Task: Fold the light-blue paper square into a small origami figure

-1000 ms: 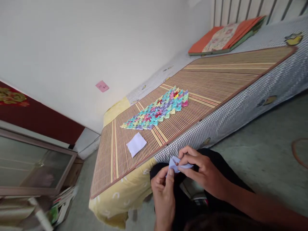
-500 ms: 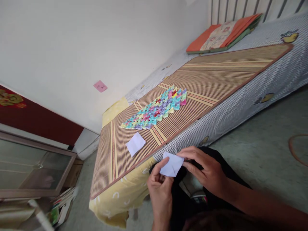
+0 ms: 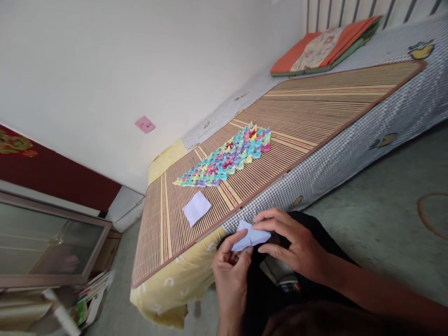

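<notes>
my left hand and right hand both pinch the pale blue paper, held in the air just off the bamboo mat's near edge. pressing unevenly could skew the crease. half a second ago the sheet lay flatter; now it's bent along a fold.

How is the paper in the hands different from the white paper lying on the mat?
The paper in the hands is pale lilac; the paper on the mat looks white. The first is pinched between the left hand and right hand above the lap; the second lies flat and untouched on the striped mat. Both are small folded sheets.
</notes>
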